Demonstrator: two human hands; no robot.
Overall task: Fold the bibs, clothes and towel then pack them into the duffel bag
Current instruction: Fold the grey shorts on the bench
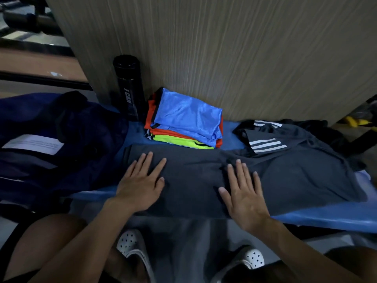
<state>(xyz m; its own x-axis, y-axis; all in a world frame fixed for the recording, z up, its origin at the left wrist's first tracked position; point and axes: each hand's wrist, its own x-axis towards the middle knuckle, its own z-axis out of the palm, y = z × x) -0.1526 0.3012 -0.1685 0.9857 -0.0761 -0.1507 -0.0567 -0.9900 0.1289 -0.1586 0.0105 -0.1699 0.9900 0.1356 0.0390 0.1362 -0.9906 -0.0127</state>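
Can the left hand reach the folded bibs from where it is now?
Probably yes: the left hand lies flat on the dark garment, and the bib stack sits just beyond its fingertips, nothing between.

Dim indoor light, whole frame dark. Wood-grain panel wall (244,48) fills upper centre and upper right, vertical grain. Blue padded bench (326,220) crosses the middle of the frame left to right, near edge at lower right. Grey floor (183,231) below it at bottom centre. Upper left: dark metal bars (26,21), blurred, above a tan floor strip (40,62) and 1 black rail (44,79). Far right edge: black frame leg (365,137), yellow item (352,121) beside it, too blurred to identify.
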